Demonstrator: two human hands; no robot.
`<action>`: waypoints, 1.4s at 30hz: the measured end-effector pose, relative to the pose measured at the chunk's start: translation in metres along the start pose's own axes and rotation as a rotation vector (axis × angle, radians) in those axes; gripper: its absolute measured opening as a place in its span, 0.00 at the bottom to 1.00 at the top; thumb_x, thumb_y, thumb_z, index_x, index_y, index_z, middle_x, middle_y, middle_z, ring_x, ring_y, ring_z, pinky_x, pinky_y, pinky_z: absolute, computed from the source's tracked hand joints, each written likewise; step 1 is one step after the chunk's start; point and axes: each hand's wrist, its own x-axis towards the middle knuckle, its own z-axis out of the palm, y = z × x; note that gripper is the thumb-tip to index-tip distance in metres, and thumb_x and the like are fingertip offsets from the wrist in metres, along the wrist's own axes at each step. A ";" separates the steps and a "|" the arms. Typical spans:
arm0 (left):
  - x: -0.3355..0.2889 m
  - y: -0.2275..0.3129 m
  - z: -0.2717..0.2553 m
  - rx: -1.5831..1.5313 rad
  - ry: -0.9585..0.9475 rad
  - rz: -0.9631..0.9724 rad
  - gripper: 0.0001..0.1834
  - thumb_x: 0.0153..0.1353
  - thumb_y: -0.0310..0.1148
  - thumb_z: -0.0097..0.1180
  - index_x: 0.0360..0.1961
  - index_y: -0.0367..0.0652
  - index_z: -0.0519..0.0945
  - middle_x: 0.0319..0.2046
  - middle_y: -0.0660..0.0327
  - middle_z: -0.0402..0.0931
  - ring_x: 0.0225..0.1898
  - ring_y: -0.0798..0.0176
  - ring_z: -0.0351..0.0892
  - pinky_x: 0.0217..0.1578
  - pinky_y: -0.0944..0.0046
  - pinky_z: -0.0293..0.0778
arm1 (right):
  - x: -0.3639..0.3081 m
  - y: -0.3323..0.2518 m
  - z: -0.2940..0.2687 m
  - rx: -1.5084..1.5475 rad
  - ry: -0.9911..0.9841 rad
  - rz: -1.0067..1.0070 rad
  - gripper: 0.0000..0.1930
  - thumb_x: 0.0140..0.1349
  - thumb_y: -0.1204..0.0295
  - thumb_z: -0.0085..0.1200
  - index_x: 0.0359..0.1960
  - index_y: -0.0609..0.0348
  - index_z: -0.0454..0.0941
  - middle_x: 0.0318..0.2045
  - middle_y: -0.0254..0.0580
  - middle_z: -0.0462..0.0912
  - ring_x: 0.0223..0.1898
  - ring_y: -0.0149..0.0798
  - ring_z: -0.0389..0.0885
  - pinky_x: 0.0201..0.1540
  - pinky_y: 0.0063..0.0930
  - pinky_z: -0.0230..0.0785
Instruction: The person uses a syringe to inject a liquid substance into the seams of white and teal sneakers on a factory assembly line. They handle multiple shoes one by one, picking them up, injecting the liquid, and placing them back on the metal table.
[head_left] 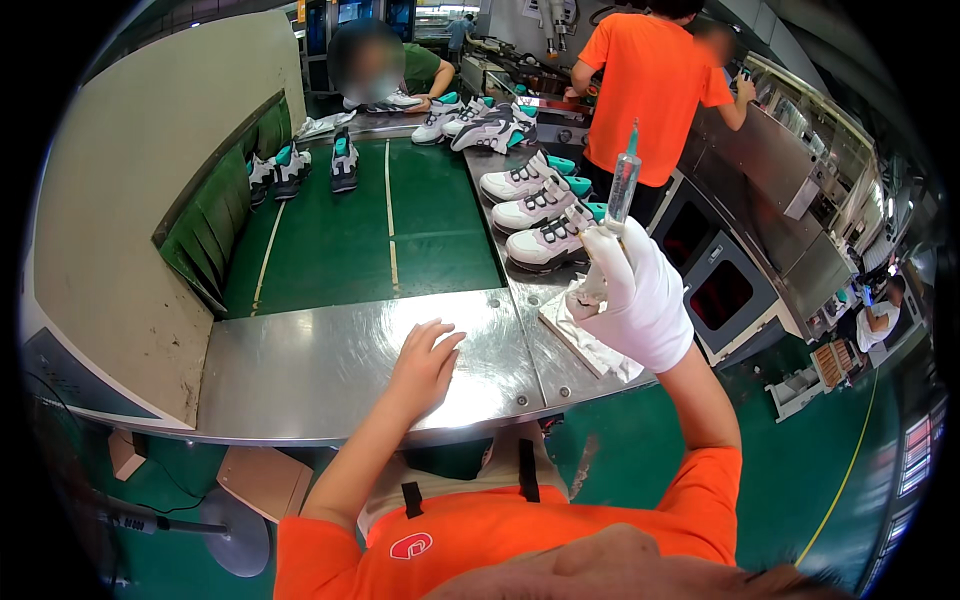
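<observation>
My right hand (640, 295), in a white glove, is raised above the right part of the metal tabletop. Its fingers are wrapped round the lower end of a clear syringe (622, 188) with a green tip that points up. My left hand (425, 365) is bare and open, its slightly bent fingers over the steel top (300, 370), holding nothing. Just past the gloved hand, several white sneakers (535, 215) with black soles and turquoise linings stand in a row. A crumpled white cloth (608, 352) lies on a small board below the glove.
A green conveyor belt (340, 240) with more sneakers (343, 162) comes out of a beige machine (150, 190). Across the belt, a person in green (425, 70) handles a shoe. Someone in an orange shirt (645, 85) stands at the right, beside a grey machine (730, 270).
</observation>
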 end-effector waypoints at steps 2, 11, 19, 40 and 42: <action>0.000 0.000 0.001 0.001 0.005 0.000 0.15 0.59 0.24 0.57 0.48 0.40 0.79 0.50 0.52 0.74 0.58 0.44 0.70 0.61 0.46 0.64 | 0.000 0.000 0.000 0.001 0.000 0.001 0.40 0.33 0.76 0.68 0.56 0.56 0.70 0.52 0.55 0.74 0.40 0.52 0.81 0.38 0.36 0.76; 0.000 -0.001 0.001 -0.018 -0.004 -0.009 0.14 0.58 0.23 0.57 0.47 0.39 0.80 0.49 0.52 0.75 0.57 0.44 0.70 0.61 0.47 0.65 | -0.001 0.000 0.004 -0.012 0.081 0.022 0.35 0.36 0.74 0.65 0.54 0.51 0.72 0.48 0.48 0.74 0.38 0.47 0.78 0.39 0.35 0.73; 0.000 -0.001 0.001 -0.015 -0.016 -0.011 0.14 0.59 0.23 0.56 0.47 0.39 0.80 0.49 0.51 0.75 0.57 0.44 0.70 0.61 0.46 0.65 | -0.001 0.001 0.006 0.064 0.042 0.132 0.37 0.35 0.74 0.65 0.55 0.51 0.72 0.49 0.49 0.73 0.38 0.49 0.79 0.39 0.36 0.73; 0.000 0.001 -0.001 -0.015 -0.016 -0.034 0.14 0.59 0.23 0.57 0.47 0.40 0.80 0.50 0.52 0.74 0.57 0.44 0.70 0.61 0.46 0.64 | 0.001 -0.003 0.004 0.075 -0.005 0.125 0.40 0.34 0.71 0.70 0.57 0.48 0.70 0.53 0.50 0.72 0.41 0.49 0.79 0.41 0.37 0.72; 0.001 0.001 -0.002 -0.014 -0.023 -0.033 0.14 0.59 0.23 0.57 0.47 0.40 0.80 0.50 0.52 0.74 0.57 0.44 0.70 0.62 0.46 0.64 | 0.001 -0.002 0.005 0.081 -0.010 0.125 0.41 0.34 0.71 0.70 0.57 0.48 0.70 0.53 0.50 0.72 0.41 0.50 0.78 0.42 0.37 0.72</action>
